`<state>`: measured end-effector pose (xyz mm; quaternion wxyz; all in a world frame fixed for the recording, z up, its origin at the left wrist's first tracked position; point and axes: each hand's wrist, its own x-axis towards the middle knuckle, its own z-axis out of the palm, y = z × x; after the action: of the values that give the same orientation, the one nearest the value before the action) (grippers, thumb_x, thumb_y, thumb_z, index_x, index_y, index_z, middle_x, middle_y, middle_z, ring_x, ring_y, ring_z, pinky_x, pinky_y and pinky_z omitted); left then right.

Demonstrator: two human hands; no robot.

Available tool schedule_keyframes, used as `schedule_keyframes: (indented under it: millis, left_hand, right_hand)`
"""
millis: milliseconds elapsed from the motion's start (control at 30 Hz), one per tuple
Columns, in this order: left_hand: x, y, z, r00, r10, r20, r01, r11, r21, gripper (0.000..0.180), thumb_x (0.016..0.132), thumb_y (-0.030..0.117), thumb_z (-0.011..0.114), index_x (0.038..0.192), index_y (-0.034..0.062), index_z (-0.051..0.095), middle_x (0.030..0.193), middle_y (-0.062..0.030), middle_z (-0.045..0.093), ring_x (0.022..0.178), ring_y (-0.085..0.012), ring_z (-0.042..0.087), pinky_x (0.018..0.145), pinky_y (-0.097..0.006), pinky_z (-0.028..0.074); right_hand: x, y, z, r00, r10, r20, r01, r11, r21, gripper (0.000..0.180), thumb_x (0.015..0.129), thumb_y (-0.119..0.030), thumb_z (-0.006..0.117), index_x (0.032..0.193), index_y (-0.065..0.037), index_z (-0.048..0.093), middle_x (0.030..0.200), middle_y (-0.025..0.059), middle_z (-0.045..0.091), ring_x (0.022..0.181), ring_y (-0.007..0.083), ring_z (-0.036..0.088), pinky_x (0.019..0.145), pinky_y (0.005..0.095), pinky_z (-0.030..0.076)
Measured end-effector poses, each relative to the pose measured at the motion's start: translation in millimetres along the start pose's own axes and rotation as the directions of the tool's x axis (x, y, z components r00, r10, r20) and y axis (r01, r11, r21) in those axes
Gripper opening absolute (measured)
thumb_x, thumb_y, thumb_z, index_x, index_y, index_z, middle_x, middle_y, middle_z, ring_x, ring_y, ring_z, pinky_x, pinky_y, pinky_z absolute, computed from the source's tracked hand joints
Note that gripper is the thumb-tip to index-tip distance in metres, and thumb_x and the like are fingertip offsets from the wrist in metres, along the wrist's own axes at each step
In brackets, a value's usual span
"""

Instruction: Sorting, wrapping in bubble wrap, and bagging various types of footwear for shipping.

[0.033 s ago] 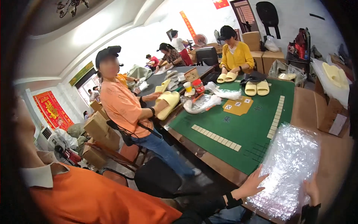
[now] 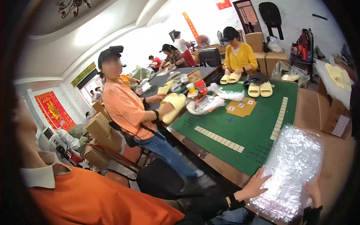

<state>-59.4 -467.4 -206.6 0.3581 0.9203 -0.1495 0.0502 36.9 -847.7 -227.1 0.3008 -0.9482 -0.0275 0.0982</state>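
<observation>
**Hands flat on bubble wrap at a green-topped table**

A square table [image 2: 240, 131] with a green felt top and a brown wooden rim fills the middle of the room, with rows of pale tiles [image 2: 219, 138] lined up along two of its sides. At its near right corner lies a sheet of clear bubble wrap [image 2: 292, 168], spread partly over the felt and partly over the wooden rim. The wearer's left hand [image 2: 255, 185] rests against the sheet's left edge with fingers spread wide and nothing gripped; a dark band circles that wrist. The right hand [image 2: 314, 191] sits at the sheet's lower right edge, fingers raised along the plastic, though whether it pinches the sheet cannot be told.

At the table's far left side, a person in an orange shirt [image 2: 125, 107] holds a pale yellow slipper [image 2: 173, 107] in both hands. Across the table, a person in a yellow top [image 2: 240, 56] sits with another pair of yellow slippers [image 2: 230, 78] in front of them, and one more pair [image 2: 260, 89] rests on the felt nearby. Crumpled clear plastic bags [image 2: 210, 103] lie near the table's centre. Brown cardboard boxes [image 2: 101, 129] are stacked on the floor at left.
</observation>
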Motion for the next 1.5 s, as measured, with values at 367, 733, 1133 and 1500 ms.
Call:
schedule_keyframes:
  millis: [367,733,1133,1500]
  left_hand:
    - [4.6,6.2,11.8,0.953,-0.295,0.071,0.302,0.906,-0.297,0.064,0.086,0.010,0.060,0.144,0.0214,0.035,0.150,-0.0362,0.006,0.139,-0.0487,0.016,0.108,-0.050,0.027]
    - [-10.6,-9.6,39.6,0.992,-0.069,-0.106,0.040,0.966,-0.256,0.066,0.072,0.007,0.069,0.134,0.0176,0.049,0.147,-0.0283,0.024,0.135,-0.0443,0.023,0.111,-0.047,0.024]
    - [29.1,-83.0,-80.4,0.494,-0.396,-0.774,0.445,0.880,-0.167,0.041,0.081,0.018,0.065,0.117,0.0020,0.057,0.138,-0.0335,0.033,0.130,-0.0478,0.029,0.109,-0.052,0.024]
    - [14.3,-203.7,-142.6,0.813,-0.433,-0.390,0.422,0.899,-0.116,0.044,0.085,0.012,0.055,0.126,-0.0034,0.054,0.093,-0.0174,0.060,0.091,-0.0307,0.059,0.078,-0.039,0.046]
  right_hand:
    - [0.3,-5.1,26.1,0.977,0.068,-0.204,-0.056,0.996,0.064,0.088,0.074,0.005,0.061,0.148,0.001,0.014,0.149,0.0244,0.025,0.138,0.0330,0.026,0.115,0.0361,0.018]
    - [-69.1,-115.6,0.9,0.967,-0.204,-0.150,0.126,0.900,-0.417,0.081,0.074,-0.010,0.068,0.145,-0.006,0.030,0.153,0.0224,0.018,0.142,0.0382,0.017,0.115,0.0486,0.014]
    - [-75.8,-149.3,34.4,0.841,-0.470,0.268,0.541,0.722,-0.431,0.055,0.083,-0.040,0.065,0.134,-0.023,0.050,0.133,0.0168,0.047,0.121,0.0423,0.043,0.098,0.0517,0.037]
    - [-65.3,-159.2,63.1,0.787,-0.541,0.298,0.617,0.669,-0.415,0.061,0.081,-0.035,0.069,0.137,-0.024,0.046,0.134,0.0169,0.047,0.117,0.0414,0.047,0.091,0.0495,0.041]
